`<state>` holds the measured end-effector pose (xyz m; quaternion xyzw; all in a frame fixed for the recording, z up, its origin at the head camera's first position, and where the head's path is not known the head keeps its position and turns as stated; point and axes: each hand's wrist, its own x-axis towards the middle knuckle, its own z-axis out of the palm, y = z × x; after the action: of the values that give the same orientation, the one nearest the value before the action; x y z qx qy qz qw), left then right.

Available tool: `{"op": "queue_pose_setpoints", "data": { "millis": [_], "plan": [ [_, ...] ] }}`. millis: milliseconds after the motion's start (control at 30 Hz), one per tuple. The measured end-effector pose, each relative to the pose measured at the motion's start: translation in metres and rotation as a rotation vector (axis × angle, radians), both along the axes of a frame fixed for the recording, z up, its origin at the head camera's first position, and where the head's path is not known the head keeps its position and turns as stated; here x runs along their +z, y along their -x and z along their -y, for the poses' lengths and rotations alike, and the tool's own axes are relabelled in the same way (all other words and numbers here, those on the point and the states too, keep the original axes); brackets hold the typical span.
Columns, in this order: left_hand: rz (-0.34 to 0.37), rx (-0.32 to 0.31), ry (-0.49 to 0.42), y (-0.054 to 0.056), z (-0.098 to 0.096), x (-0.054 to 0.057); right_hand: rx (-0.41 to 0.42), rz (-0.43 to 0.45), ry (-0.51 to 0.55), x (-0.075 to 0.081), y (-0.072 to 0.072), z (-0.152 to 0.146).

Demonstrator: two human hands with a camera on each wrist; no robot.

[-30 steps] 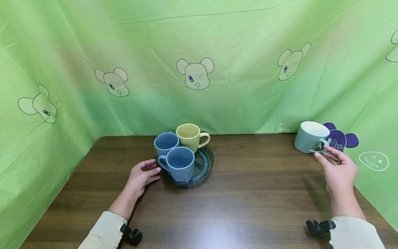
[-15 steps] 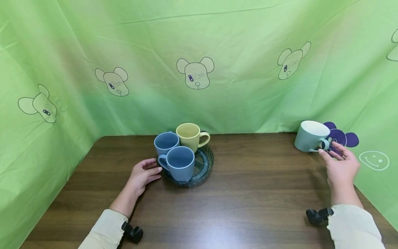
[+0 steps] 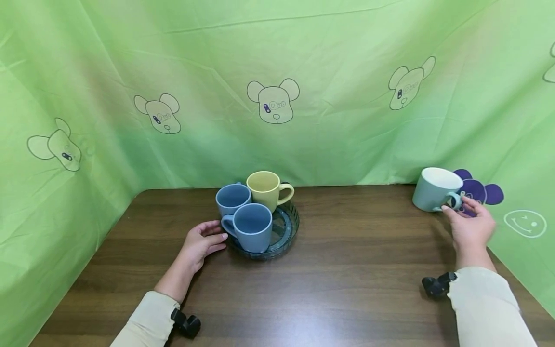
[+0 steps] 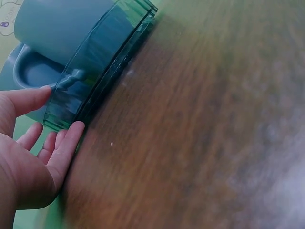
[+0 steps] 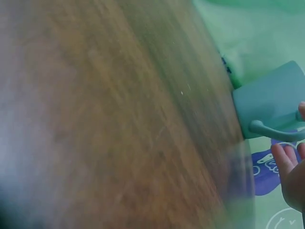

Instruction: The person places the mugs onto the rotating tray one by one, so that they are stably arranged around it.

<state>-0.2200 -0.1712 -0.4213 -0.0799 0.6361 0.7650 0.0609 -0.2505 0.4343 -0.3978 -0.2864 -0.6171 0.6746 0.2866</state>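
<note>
A teal mug [image 3: 429, 195] with a white inside stands at the table's far right, its handle toward my right hand [image 3: 473, 229]. The thumb is at the handle's near left, and the index fingertip is at its right side. In the right wrist view, the fingers reach along the mug's handle [image 5: 281, 136], with part of the hand cut off. My left hand [image 3: 197, 246] touches a ribbed glass dish [image 3: 284, 248]; its thumb is at the rim and its fingers are low against the side. Two blue mugs [image 3: 253, 231] and a yellow mug [image 3: 262, 190] stand in the dish.
A green cloth [image 3: 329, 120] with printed bear heads hangs behind the brown wooden table [image 3: 329, 270] and along both sides. Each wrist bears a small black camera [image 3: 186, 324]. The teal mug stands close to the cloth.
My right hand first drew back slightly from the teal mug's handle, then came in toward it again. The left hand, dish and mugs have hardly moved.
</note>
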Motion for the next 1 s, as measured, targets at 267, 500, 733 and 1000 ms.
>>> {"op": "queue_pose_setpoints", "data": {
  "millis": [267,500,733,1000],
  "plan": [
    [0.004,0.007,0.007,0.002,0.0,-0.002,-0.049,0.034,0.043,-0.007,0.013,-0.002],
    [-0.013,-0.01,0.016,0.002,0.001,-0.004,-0.07,0.007,0.138,-0.008,0.018,-0.002],
    [-0.006,-0.014,0.021,0.004,0.001,-0.004,-0.115,-0.084,0.206,-0.008,0.018,0.0],
    [-0.001,-0.009,0.032,0.003,0.001,-0.004,-0.116,-0.185,0.325,-0.009,0.013,0.0]
  ]
}}
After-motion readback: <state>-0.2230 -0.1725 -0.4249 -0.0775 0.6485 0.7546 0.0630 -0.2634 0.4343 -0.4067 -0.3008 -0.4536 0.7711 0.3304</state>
